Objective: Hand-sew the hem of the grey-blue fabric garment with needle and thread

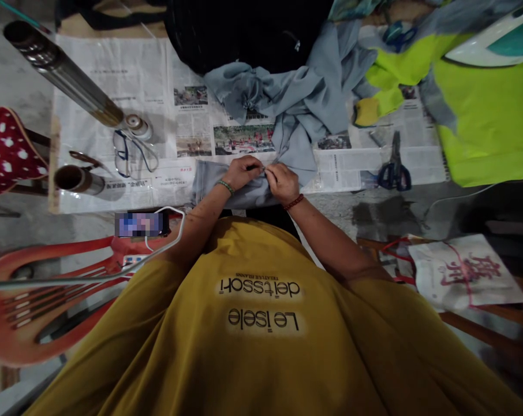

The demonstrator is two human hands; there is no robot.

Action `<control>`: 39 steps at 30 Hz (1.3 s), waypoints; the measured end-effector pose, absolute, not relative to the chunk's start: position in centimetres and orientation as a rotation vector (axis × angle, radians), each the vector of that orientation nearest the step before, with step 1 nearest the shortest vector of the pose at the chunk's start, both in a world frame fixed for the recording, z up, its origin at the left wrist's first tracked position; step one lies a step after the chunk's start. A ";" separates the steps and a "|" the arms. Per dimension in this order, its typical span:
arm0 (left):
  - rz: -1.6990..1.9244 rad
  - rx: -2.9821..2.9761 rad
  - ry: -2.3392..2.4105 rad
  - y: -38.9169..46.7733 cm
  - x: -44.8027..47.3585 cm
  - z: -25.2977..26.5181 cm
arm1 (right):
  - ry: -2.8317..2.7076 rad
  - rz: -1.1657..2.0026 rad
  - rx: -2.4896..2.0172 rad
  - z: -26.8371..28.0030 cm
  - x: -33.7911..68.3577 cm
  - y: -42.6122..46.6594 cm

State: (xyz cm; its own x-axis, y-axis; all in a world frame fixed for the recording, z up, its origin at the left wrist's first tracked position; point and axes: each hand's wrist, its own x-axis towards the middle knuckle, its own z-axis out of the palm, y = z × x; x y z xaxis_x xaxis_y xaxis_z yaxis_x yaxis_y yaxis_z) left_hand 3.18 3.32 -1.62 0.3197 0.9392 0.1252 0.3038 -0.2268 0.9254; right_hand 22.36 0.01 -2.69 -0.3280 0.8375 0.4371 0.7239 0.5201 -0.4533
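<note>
Grey cloth [326, 92] beneath left hand [241, 172], right hand [284, 182]; fingers [253, 164] nearly meeting.

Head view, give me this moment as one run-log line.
left hand: fingertips pinched over grey cloth | right hand: pinched, meeting left | pinched item: too small to tell | scissors: on newspaper

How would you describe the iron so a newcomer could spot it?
From the newspaper-covered table, look right to the yellow-green fabric. At its far end lies the iron, set apart from that fabric by its white-and-teal body.
</note>
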 end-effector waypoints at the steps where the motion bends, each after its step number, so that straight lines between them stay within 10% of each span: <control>1: 0.927 1.720 1.126 3.3 3.2 -1.6 | -2.127 0.244 -1.254 -2.8 22.5 -0.1; 39: 0.907 1.748 1.111 3.2 3.2 -1.3 | -2.056 0.361 -1.243 -2.0 22.6 -1.4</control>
